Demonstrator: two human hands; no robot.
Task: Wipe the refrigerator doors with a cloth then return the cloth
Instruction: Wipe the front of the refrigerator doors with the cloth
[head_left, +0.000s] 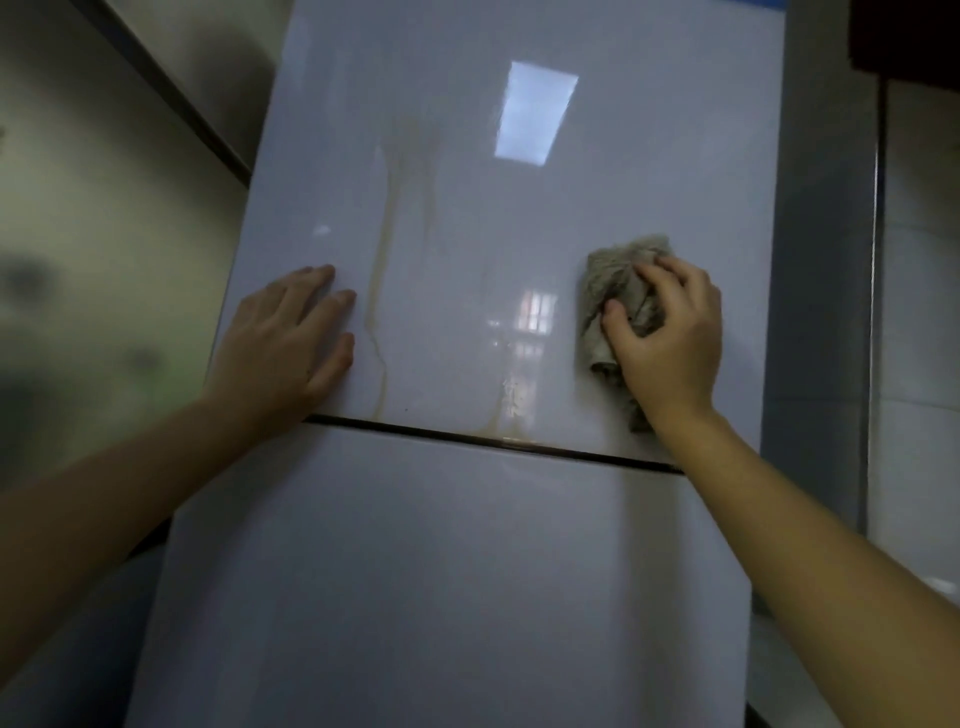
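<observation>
A glossy pale grey refrigerator fills the view, with an upper door (467, 218) and a lower door (415, 571) split by a dark horizontal gap (467, 437). Brownish drip stains (382, 291) run down the upper door to the gap. My right hand (670, 338) grips a crumpled beige cloth (613, 280) and presses it against the right part of the upper door. My left hand (291, 338) lies flat with straight fingers on the upper door's lower left corner.
A dim wall with a dark diagonal trim (171, 93) lies to the left of the refrigerator. On the right stand the fridge's grey side panel (821, 312) and a light tiled wall (919, 312). A dark object (909, 36) hangs at the top right.
</observation>
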